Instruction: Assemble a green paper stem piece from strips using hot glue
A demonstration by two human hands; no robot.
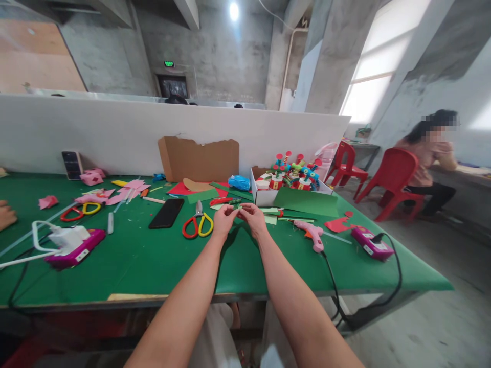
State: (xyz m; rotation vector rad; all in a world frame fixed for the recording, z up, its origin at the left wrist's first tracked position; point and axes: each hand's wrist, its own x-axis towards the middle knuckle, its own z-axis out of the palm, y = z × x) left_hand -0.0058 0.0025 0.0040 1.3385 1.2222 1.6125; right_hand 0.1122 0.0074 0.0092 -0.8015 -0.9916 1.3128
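My left hand [223,220] and my right hand [253,219] meet over the green table, fingertips pinched together. Between them is a small pale green piece [239,207], perhaps paper; its shape is mostly hidden by the fingers. Just left of my left hand lie scissors [198,225] with one red and one yellow handle. Beyond my hands are a red-handled tool [220,202] and green paper strips [268,210]. To the right of my right hand rests a pink glue gun [312,232], its black cord running off the table's front edge.
A white box [264,197] holds several colourful paper figures. A black phone [166,213], green sheet [305,203], blue bundle [239,182] and purple power strips [371,243] lie around. Another person's hand [6,214] is at the left edge; a person [427,153] sits far right.
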